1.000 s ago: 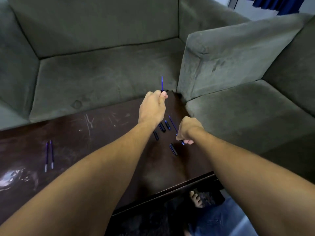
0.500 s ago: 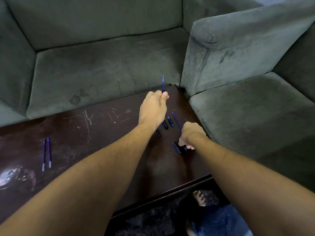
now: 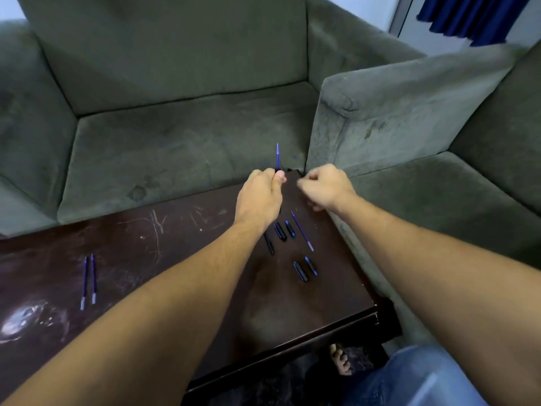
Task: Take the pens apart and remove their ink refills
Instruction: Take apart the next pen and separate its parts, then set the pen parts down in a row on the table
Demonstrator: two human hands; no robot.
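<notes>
My left hand (image 3: 259,197) is closed around a thin blue ink refill (image 3: 277,156) whose tip stands straight up above the fist; the fist hides its lower part. Just to the right, my right hand (image 3: 325,186) hovers over the table's far right corner, fingers curled, with nothing visible in it. Below the hands, several black pen pieces (image 3: 280,231) and a loose blue refill (image 3: 302,231) lie on the dark table (image 3: 175,247). Two more pen pieces (image 3: 301,271) lie nearer to me. Two blue refills (image 3: 88,281) lie side by side at the left.
A grey-green sofa (image 3: 175,142) runs along the table's far edge, and its armrest (image 3: 395,112) and second seat press against the right side. The table's near right corner (image 3: 377,315) ends above my bare foot (image 3: 339,361) and jeans-clad leg.
My right hand has left the pen pieces near the table's right edge and risen to beside my left hand. The left hand still holds the refill upright.
</notes>
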